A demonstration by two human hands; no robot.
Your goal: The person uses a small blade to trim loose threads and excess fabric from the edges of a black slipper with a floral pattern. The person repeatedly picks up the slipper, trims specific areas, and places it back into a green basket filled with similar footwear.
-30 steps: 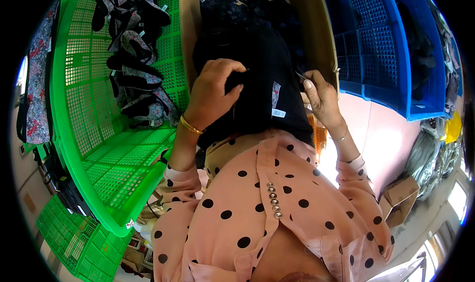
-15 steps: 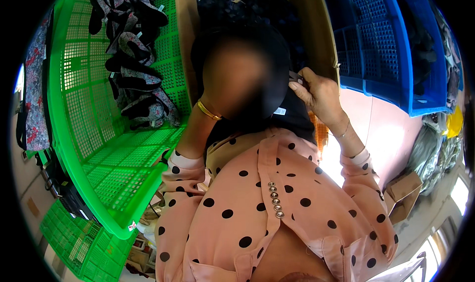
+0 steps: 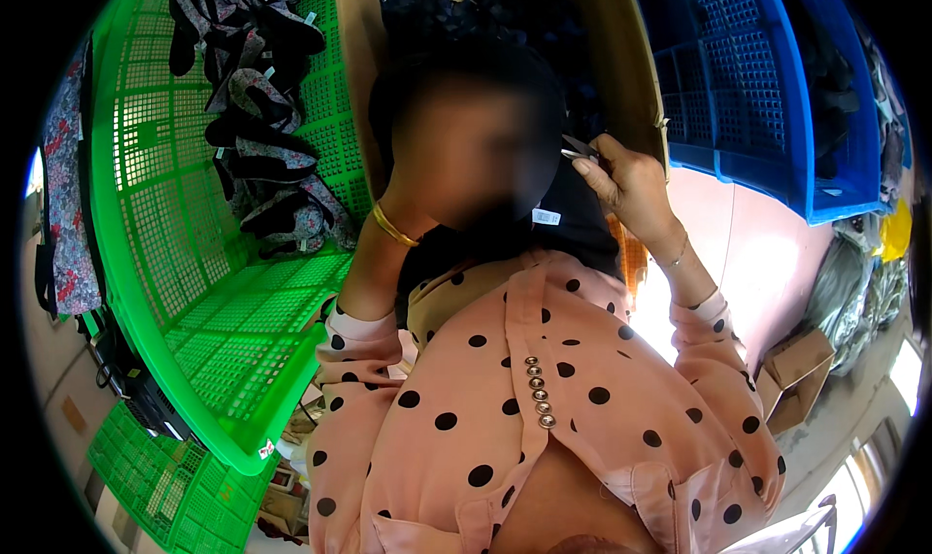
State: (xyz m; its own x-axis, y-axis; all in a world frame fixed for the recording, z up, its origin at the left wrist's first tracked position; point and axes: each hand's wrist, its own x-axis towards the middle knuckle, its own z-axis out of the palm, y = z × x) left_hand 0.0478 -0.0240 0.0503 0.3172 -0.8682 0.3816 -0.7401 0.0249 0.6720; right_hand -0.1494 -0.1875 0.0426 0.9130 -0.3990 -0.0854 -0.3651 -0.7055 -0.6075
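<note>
A black garment (image 3: 582,226) with a small white tag (image 3: 546,217) lies on my lap, over my pink dotted clothing. My left hand (image 3: 456,166) is raised over it, but it shows only as a blur, so its grip is unclear. A gold bangle (image 3: 393,226) circles that wrist. To the right of the garment, my right hand (image 3: 631,190) pinches small metal snips (image 3: 581,148), with their tips pointing left toward the cloth.
A big green plastic crate (image 3: 243,311) at my left holds several dark floral cloth pieces (image 3: 262,117). A cardboard box (image 3: 621,59) of dark cloth stands ahead, with blue crates (image 3: 757,78) to the right. A small carton (image 3: 796,365) sits on the floor, and another green crate (image 3: 146,467) lies lower left.
My left hand has lifted off the black garment toward the camera. My right hand with the snips has risen slightly and turned toward the cloth.
</note>
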